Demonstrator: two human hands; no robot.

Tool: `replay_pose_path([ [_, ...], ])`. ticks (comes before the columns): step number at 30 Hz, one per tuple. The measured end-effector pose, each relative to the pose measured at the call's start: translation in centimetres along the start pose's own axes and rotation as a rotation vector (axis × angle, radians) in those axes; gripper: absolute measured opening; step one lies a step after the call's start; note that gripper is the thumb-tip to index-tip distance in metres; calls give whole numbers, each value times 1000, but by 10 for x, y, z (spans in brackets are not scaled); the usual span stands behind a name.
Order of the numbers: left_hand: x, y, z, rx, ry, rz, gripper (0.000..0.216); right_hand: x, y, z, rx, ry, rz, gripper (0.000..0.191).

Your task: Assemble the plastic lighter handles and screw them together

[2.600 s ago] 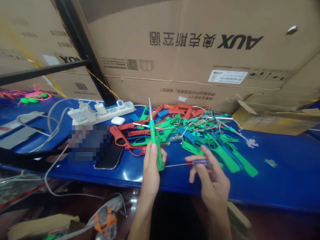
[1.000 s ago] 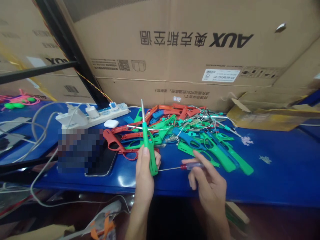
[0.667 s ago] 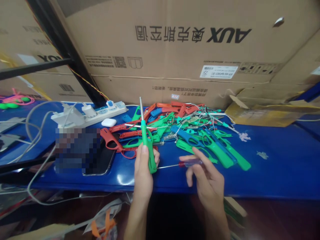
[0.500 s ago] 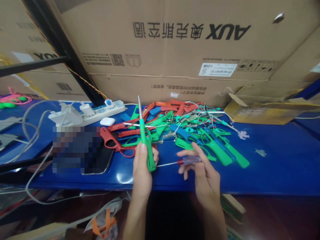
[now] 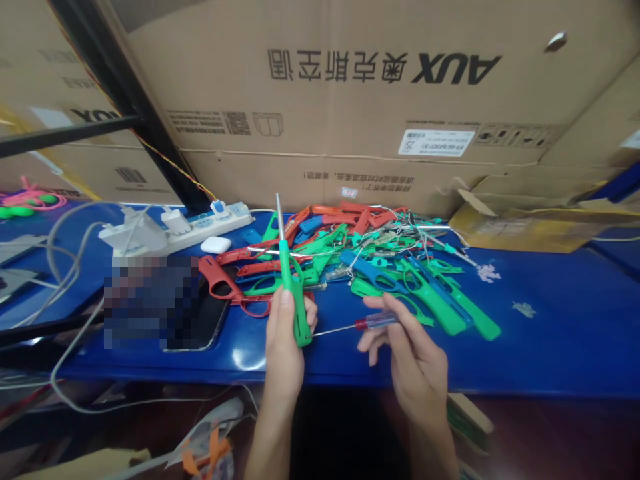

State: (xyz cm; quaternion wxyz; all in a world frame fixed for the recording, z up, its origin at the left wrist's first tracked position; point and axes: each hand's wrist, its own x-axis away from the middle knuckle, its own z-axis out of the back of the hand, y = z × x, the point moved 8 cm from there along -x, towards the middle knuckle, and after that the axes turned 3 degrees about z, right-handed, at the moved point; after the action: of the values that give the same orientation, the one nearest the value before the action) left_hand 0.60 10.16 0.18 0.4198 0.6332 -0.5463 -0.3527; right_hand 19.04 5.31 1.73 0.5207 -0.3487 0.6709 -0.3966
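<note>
My left hand (image 5: 286, 333) is closed around the handle of a green gas lighter (image 5: 296, 293), held upright with its metal tube pointing up and away. In my right hand (image 5: 413, 347) is a screwdriver (image 5: 375, 321) with a clear and red handle, gripped between thumb and fingers. The screwdriver's thin shaft reaches left, and its tip meets the lower end of the green handle. Behind both hands lies a heap of lighter shells (image 5: 370, 217) in red, green and blue, mixed with metal tubes and wires.
At the left are a white power strip (image 5: 187, 233) with chargers, a white earbud case (image 5: 216, 245) and a dark phone (image 5: 200, 333). A large cardboard box (image 5: 325, 100) backs the blue table (image 5: 550, 333). Small screws (image 5: 487, 273) lie at the right, near a taped carton (image 5: 530, 227).
The fingers of my right hand have shifted around the screwdriver handle, the index finger now bent over it. The lighter in my left hand stays almost still.
</note>
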Motion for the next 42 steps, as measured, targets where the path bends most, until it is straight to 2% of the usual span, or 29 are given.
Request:
replay_pose_path([
  [6,-1,1,0,34,7,-13,38,-2,1,10,90,64,49,19],
  [13,0,2,1,59,24,-16,38,-1,-1,-4,21,-24,-7,47],
  [18,0,1,0,25,0,-17,38,0,-4,4,81,46,54,39],
  [24,-1,4,2,90,29,-30,38,1,0,-5,-4,-68,-17,48],
  [29,-1,3,2,87,32,-24,37,-2,-1,1,30,-39,36,35],
  [35,-1,2,2,74,28,-37,38,2,4,-3,-39,-79,-3,47],
  [40,-1,2,2,41,19,-37,39,-1,-3,1,17,-54,71,30],
  [42,-1,3,2,30,18,-43,41,-1,-3,0,23,-46,53,30],
])
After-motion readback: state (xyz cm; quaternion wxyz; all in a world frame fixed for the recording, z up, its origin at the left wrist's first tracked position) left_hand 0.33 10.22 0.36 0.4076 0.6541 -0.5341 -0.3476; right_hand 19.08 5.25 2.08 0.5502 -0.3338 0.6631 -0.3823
